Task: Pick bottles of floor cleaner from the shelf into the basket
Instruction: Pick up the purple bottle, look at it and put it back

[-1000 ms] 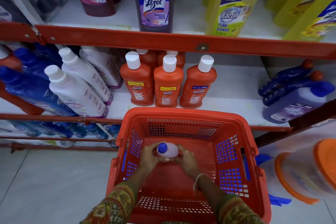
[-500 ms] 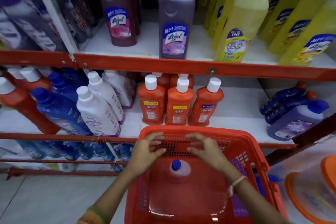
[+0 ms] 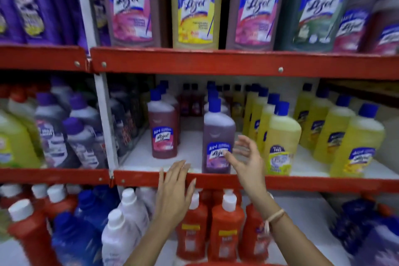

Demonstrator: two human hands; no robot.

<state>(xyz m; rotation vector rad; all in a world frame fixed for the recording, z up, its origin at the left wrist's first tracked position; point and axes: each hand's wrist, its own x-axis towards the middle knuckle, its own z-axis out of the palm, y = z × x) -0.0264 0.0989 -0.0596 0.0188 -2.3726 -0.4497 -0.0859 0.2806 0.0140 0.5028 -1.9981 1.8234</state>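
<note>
Purple bottle: upright at the front edge of the middle shelf, blue cap, Lizol label facing out. Not gripped.
Right hand: raised in front of the middle shelf, fingers spread apart, thumb tip at the purple bottle's label; contact can't be told because of blur. Nothing held.
Left hand: flat and open, fingers laid over the red front rail of the middle shelf, just left of the purple bottle. Nothing held.
Wrist band: pale, seen on the right wrist.
Maroon bottle: upright on the same shelf, left of the purple bottle, clear gap between them.
Yellow bottles: packed in rows just right of the right hand, same shelf, blue caps.
Top shelf: large Lizol bottles lined up side by side – pink, yellow, pink, green labels, all blurred.
Orange bottles: on the lower shelf below both hands, white caps, partly covered by the forearms.
White bottles: leaning, lower shelf, left of the orange ones.
Basket: only a red strip of rim visible at the bottom edge, between the forearms.
</note>
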